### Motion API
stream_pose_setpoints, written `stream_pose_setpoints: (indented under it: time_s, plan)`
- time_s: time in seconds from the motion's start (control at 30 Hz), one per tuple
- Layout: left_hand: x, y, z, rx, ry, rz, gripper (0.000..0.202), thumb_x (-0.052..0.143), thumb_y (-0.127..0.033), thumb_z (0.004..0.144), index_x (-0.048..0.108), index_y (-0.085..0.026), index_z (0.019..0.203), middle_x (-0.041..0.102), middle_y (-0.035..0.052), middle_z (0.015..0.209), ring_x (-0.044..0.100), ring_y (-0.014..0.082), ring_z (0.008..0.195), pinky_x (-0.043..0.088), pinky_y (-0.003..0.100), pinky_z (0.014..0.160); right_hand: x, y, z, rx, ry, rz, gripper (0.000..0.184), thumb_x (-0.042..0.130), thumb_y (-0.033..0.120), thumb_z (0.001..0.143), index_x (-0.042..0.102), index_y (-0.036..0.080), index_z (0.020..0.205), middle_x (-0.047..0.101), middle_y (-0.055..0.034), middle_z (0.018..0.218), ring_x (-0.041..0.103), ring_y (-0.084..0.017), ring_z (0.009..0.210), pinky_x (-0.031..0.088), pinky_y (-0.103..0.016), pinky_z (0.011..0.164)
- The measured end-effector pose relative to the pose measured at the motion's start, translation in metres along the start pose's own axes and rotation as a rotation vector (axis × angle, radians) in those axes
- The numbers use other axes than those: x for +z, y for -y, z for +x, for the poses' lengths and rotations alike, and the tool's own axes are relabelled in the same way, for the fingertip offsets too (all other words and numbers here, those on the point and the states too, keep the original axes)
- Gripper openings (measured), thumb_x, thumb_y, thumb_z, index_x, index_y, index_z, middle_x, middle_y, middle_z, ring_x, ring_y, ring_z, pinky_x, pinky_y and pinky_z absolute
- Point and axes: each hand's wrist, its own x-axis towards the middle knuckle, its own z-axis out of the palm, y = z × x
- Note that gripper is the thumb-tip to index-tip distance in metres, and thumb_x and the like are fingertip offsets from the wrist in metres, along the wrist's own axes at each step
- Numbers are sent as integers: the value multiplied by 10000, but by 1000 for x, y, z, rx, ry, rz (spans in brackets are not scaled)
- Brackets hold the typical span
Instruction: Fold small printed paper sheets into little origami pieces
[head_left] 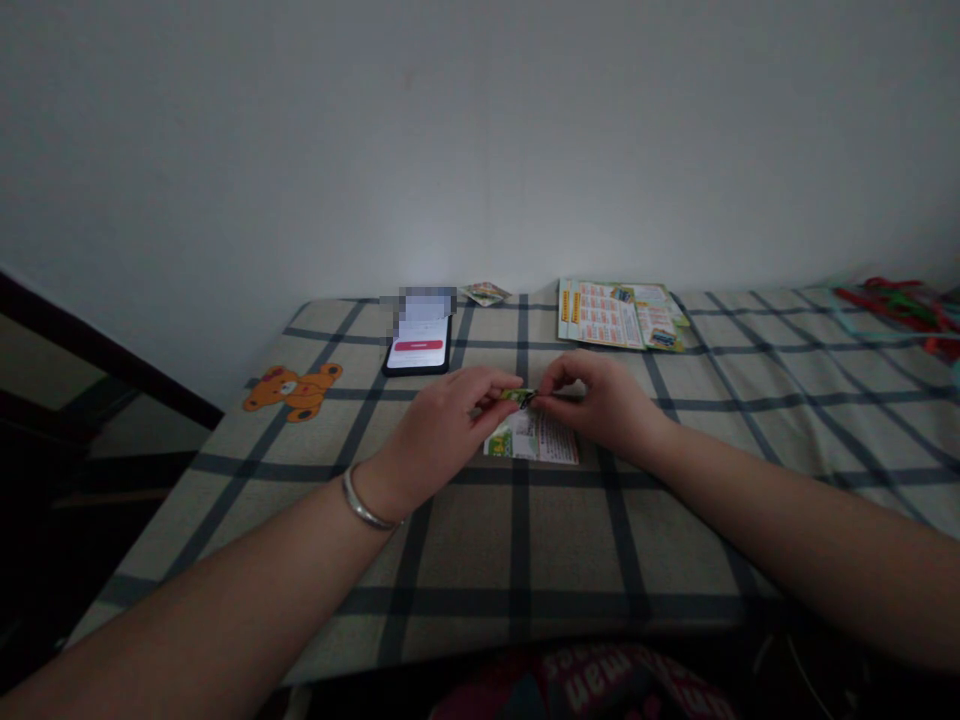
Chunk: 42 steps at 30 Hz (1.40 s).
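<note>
My left hand, a silver bangle on its wrist, is closed in a pinch on a small green-and-black piece. From the other side, my right hand pinches the dark end of the same piece between thumb and fingertips. Too little of the piece shows to tell its exact kind. Just under it lies a small printed paper with green, white and red print and a dark square pattern. Part of this paper is hidden by the hands.
A lit phone lies beyond my left hand. Near the wall are a small colourful packet and printed cards. An orange bear figure is on the checked tablecloth; red and green items lie far right.
</note>
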Motion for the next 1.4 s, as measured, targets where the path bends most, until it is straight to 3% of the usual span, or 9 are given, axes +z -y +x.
stream_pose_setpoints:
  time_s: [0.1, 0.3, 0.6, 0.8, 1.0, 1.17, 1.4]
  plan:
    - [0, 0, 0, -9, 11, -30, 139, 615, -229, 874, 632, -210, 1010, 689, -9, 901, 653, 123, 784, 532, 250, 747, 0, 2, 0, 14, 29, -6, 58, 654, 228, 780, 620, 198, 743, 630, -2, 734, 569, -144, 706, 437, -278, 651]
    - [1, 1, -1, -25, 36, -92, 99, 596, -237, 875, 614, -219, 971, 685, -32, 854, 661, 111, 758, 505, 225, 691, -1, 7, -1, 93, 68, -5, 95, 597, 275, 841, 610, 196, 788, 604, 21, 661, 512, -112, 577, 362, -243, 526]
    - [2, 0, -3, -149, 32, -126, 106, 609, -284, 857, 595, -219, 939, 684, -30, 767, 665, 137, 705, 490, 242, 617, 1, 6, -3, 48, 66, 42, 79, 597, 271, 852, 611, 198, 826, 638, 17, 695, 548, -111, 598, 389, -245, 547]
    - [4, 1, 0, -218, -30, -221, 57, 603, -243, 845, 560, -206, 840, 653, -35, 740, 639, 119, 663, 480, 231, 589, 5, 2, -5, 43, 30, 196, 89, 627, 254, 832, 599, 209, 904, 682, -1, 808, 637, -133, 722, 490, -258, 638]
    - [6, 4, -1, -244, -121, -361, 84, 526, -219, 882, 563, -199, 954, 659, 7, 830, 643, 131, 720, 514, 249, 624, 4, 0, -5, 21, -28, 137, 203, 635, 280, 837, 648, 218, 1030, 691, -21, 879, 606, -128, 698, 488, -265, 615]
    - [6, 1, -3, -211, -146, -327, 143, 489, -209, 901, 594, -199, 997, 665, 21, 887, 636, 131, 744, 526, 263, 663, 4, 0, -4, 20, -55, 192, 170, 643, 265, 833, 658, 210, 993, 667, -8, 801, 556, -105, 613, 443, -237, 536]
    - [7, 8, 1, -299, -135, -356, 148, 505, -231, 890, 600, -175, 989, 671, 30, 880, 641, 142, 743, 525, 269, 651, 5, -6, -2, 97, -101, 271, 149, 680, 309, 805, 653, 201, 903, 598, 29, 639, 512, -96, 527, 391, -224, 466]
